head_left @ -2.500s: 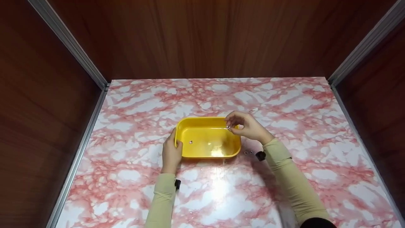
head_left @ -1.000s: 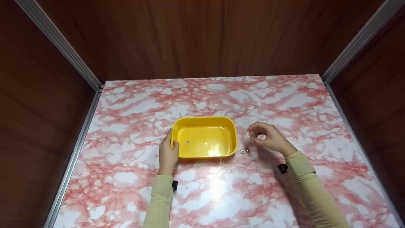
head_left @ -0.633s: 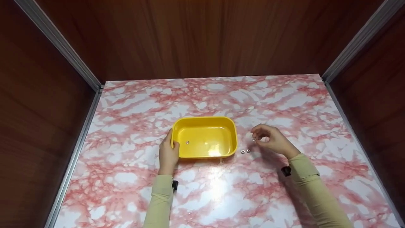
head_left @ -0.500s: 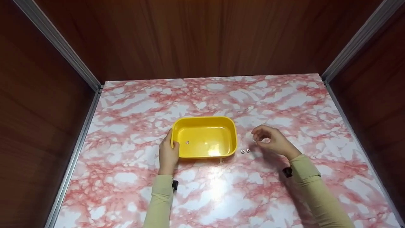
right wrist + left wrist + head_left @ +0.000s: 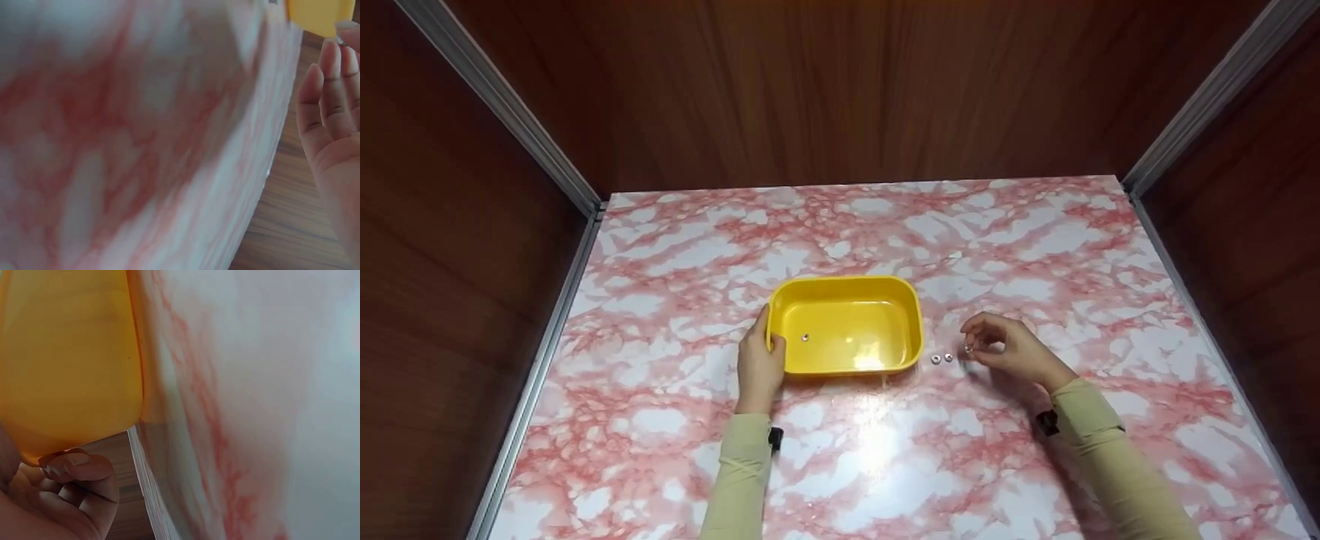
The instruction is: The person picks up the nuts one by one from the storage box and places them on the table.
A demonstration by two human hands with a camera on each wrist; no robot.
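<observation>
My main worry is a drop: the right hand (image 5: 1012,351) pinches the held ring (image 5: 968,349) between thumb and fingertips, so any slip in that slight grip could send it off across the table (image 5: 675,450). Next is a knock. The two loose rings (image 5: 949,358) lie just beside those fingertips, between them and the tub (image 5: 885,330), and I think a low sweep could scatter them. The left hand (image 5: 760,365) grips the tub's left end; a tug there could jostle the inner ring (image 5: 805,337), which lies inside near that end. From my seat, the held ring is at the right fingertips, right of the tub and apart from it; I cannot tell whether it touches the table.
</observation>
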